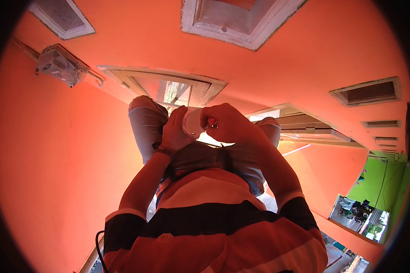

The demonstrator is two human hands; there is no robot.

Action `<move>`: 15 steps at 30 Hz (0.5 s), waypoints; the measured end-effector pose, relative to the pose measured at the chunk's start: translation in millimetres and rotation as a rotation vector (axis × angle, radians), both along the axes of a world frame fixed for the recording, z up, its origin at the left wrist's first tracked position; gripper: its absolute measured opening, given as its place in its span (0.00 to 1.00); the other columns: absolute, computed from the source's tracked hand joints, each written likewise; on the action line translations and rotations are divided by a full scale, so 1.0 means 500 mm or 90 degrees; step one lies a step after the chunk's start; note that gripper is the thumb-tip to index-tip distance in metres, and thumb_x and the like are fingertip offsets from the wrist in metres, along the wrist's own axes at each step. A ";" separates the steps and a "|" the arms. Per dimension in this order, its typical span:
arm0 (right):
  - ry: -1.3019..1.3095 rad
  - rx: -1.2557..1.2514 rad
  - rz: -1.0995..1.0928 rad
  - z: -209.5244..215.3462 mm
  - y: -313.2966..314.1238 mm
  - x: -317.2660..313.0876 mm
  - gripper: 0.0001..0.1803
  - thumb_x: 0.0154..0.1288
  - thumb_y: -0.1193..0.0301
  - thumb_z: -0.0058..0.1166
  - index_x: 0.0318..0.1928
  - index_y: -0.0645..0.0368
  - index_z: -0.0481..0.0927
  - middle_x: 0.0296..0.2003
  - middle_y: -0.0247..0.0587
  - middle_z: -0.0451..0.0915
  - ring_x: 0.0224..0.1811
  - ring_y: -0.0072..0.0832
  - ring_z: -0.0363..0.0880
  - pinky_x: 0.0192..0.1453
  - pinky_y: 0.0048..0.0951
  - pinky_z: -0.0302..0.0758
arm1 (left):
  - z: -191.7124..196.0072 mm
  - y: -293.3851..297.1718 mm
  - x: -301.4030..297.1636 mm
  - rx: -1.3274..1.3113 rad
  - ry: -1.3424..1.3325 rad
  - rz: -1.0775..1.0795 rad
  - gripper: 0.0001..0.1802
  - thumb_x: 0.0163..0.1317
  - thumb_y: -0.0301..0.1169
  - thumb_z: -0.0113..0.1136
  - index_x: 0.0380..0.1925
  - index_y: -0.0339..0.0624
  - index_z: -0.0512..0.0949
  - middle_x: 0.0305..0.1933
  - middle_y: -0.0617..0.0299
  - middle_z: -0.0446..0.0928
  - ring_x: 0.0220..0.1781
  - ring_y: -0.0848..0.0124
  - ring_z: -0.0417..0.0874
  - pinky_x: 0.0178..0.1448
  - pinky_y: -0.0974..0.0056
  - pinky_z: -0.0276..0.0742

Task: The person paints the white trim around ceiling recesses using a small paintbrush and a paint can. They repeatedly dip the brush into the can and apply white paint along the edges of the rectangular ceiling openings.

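Observation:
Above my lap, both hands are close together in front of my bent knees. My left hand (174, 130), with a bracelet at its wrist, is closed around the side of a pale, rounded object (193, 122), whose exact kind I cannot make out. On the other side of that object, my right hand (226, 123) has its fingers curled in. A small bright red tip (212, 121) shows among the right fingers; what it belongs to is hidden. The right knuckles touch or nearly touch the pale object.
Orange walls surround me. Framed openings (365, 92) are set in them, and a clear-covered electrical box (61, 65) is mounted at upper left. Beyond my knees are a wooden-framed window (200, 91) and a shutter (305, 127). A green wall (382, 175) stands far right.

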State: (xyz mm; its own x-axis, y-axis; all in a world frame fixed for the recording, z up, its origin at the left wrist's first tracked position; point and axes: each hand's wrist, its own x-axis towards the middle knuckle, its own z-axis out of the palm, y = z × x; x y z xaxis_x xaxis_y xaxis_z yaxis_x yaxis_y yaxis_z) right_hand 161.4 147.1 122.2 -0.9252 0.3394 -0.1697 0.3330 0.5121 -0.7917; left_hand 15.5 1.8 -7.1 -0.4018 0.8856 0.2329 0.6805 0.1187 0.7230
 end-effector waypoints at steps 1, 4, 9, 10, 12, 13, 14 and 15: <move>0.033 0.030 0.020 -0.012 0.002 0.002 0.08 0.54 0.79 0.56 0.36 0.59 0.83 0.27 0.40 0.83 0.28 0.33 0.80 0.37 0.33 0.77 | -0.017 -0.001 -0.001 0.015 0.014 -0.005 0.49 0.36 0.39 0.83 0.62 0.40 0.70 0.60 0.51 0.76 0.63 0.52 0.79 0.63 0.53 0.81; 0.040 -0.021 -0.040 -0.014 0.012 0.013 0.06 0.58 0.75 0.64 0.36 0.59 0.83 0.28 0.38 0.84 0.31 0.28 0.81 0.39 0.30 0.78 | -0.020 0.004 -0.004 0.029 0.006 -0.012 0.48 0.40 0.42 0.83 0.61 0.38 0.70 0.60 0.50 0.76 0.63 0.51 0.79 0.64 0.53 0.81; -0.040 -0.232 -0.188 -0.024 0.013 0.031 0.15 0.60 0.61 0.68 0.41 0.58 0.86 0.35 0.44 0.86 0.37 0.31 0.85 0.47 0.35 0.81 | -0.008 0.007 -0.001 0.001 0.015 0.016 0.50 0.40 0.46 0.84 0.62 0.39 0.69 0.58 0.49 0.77 0.59 0.52 0.82 0.58 0.53 0.84; -0.038 -0.254 -0.225 -0.036 0.013 0.035 0.16 0.63 0.61 0.67 0.41 0.61 0.86 0.35 0.42 0.86 0.34 0.27 0.84 0.43 0.32 0.82 | 0.000 0.009 -0.004 -0.023 0.005 0.017 0.50 0.40 0.46 0.84 0.62 0.40 0.70 0.58 0.49 0.78 0.59 0.51 0.82 0.58 0.53 0.84; -0.002 -0.318 -0.291 -0.032 0.009 0.042 0.16 0.65 0.61 0.66 0.40 0.64 0.86 0.35 0.42 0.86 0.33 0.26 0.83 0.40 0.30 0.82 | -0.002 0.005 0.001 -0.008 0.006 0.024 0.50 0.39 0.44 0.85 0.62 0.40 0.69 0.58 0.49 0.78 0.59 0.51 0.82 0.58 0.52 0.84; 0.016 -0.351 -0.322 -0.030 0.008 0.044 0.16 0.66 0.62 0.65 0.39 0.65 0.86 0.35 0.42 0.86 0.32 0.25 0.83 0.39 0.30 0.82 | -0.003 0.006 0.000 0.000 0.006 0.028 0.50 0.39 0.44 0.85 0.62 0.41 0.69 0.58 0.49 0.78 0.59 0.51 0.82 0.58 0.52 0.84; 0.050 -0.364 -0.335 -0.037 0.007 0.050 0.16 0.68 0.63 0.64 0.39 0.68 0.85 0.32 0.41 0.86 0.32 0.23 0.83 0.35 0.28 0.82 | -0.006 0.007 0.002 -0.003 0.004 0.031 0.51 0.38 0.43 0.85 0.63 0.41 0.69 0.58 0.49 0.78 0.59 0.51 0.82 0.59 0.52 0.83; 0.060 -0.371 -0.356 -0.048 0.006 0.055 0.16 0.68 0.63 0.64 0.38 0.68 0.85 0.31 0.41 0.85 0.31 0.24 0.83 0.34 0.28 0.83 | -0.009 0.008 0.003 -0.007 0.003 0.034 0.51 0.37 0.42 0.85 0.63 0.40 0.69 0.59 0.49 0.78 0.59 0.51 0.82 0.59 0.52 0.83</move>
State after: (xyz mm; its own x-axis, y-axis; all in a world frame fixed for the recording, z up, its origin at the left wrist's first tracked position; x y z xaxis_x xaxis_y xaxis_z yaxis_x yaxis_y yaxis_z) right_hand 188.8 149.9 98.3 -0.6647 0.6363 -0.3915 0.3359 -0.2135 -0.9174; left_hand 17.0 5.8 -11.7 -0.4476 0.8653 0.2256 0.6759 0.1623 0.7189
